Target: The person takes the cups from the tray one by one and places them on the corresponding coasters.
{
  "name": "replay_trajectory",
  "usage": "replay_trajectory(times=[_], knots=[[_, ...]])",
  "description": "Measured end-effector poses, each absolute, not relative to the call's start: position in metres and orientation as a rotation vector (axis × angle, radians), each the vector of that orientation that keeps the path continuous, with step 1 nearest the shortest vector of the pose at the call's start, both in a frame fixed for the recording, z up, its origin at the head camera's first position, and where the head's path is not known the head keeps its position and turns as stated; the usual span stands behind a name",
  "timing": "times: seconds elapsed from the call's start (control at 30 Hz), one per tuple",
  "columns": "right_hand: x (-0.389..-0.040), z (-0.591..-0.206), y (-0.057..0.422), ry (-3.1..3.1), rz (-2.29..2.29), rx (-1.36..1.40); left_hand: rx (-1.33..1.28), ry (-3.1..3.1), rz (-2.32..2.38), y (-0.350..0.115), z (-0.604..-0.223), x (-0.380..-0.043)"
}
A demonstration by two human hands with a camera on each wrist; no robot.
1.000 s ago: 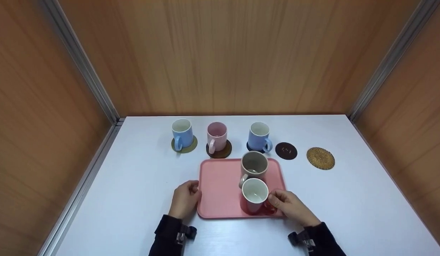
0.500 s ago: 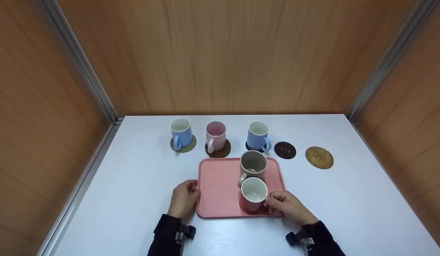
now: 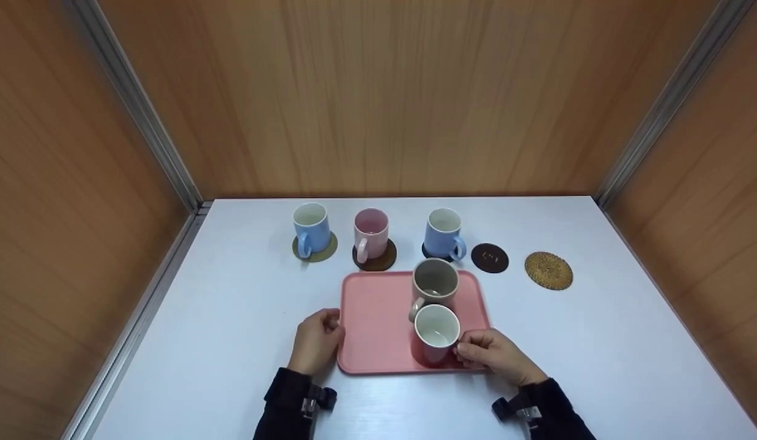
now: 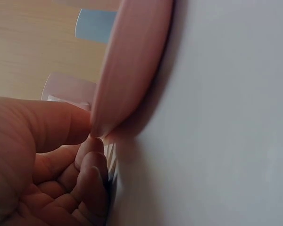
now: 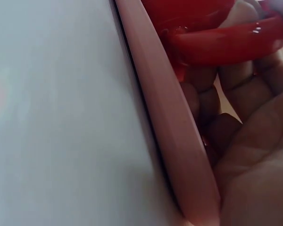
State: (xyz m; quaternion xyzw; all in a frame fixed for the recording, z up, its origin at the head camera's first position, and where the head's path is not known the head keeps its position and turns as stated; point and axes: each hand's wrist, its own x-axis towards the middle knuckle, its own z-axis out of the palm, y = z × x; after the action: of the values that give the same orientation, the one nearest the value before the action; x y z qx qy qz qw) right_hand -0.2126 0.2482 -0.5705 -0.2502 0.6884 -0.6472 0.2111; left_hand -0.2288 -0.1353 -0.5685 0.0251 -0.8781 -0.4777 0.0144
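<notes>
A pink tray point(image 3: 377, 324) lies on the white table, and my left hand point(image 3: 316, 342) pinches its left rim. In the left wrist view the thumb point(image 4: 61, 123) presses the tray's edge, with the other fingers curled below. At the tray's front right stands a red mug point(image 3: 436, 351) with a white inside. My right hand point(image 3: 498, 357) grips that mug's handle, shown in the right wrist view as a glossy red handle point(image 5: 231, 44) with fingers curled round it. Directly behind the red mug, a beige-grey mug point(image 3: 435, 281) stands upright on the tray, handle toward the front left.
Behind the tray, a blue mug point(image 3: 312, 235), a pink mug point(image 3: 371, 235) and another blue mug point(image 3: 443, 241) stand on round coasters. A dark brown coaster point(image 3: 490, 258) and a woven coaster point(image 3: 548, 271) lie to the right. Wooden panels point(image 3: 378, 110) enclose the table.
My right fingers have closed in round the red mug's handle, which showed beside them a second ago. My left hand has stayed at the tray's rim.
</notes>
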Motion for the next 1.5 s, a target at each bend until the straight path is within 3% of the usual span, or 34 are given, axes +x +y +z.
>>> replay_trajectory(times=[0.87,1.5], knots=[[-0.2123,-0.5674,0.2502,2.031,-1.795,-0.539,0.114,-2.745,-1.494,-0.1344,-0.5673,-0.2282],[-0.2128,-0.5697,0.2484,2.063,-1.859,-0.573,0.078,-2.742,-1.455,-0.1349,-0.5677,-0.2282]])
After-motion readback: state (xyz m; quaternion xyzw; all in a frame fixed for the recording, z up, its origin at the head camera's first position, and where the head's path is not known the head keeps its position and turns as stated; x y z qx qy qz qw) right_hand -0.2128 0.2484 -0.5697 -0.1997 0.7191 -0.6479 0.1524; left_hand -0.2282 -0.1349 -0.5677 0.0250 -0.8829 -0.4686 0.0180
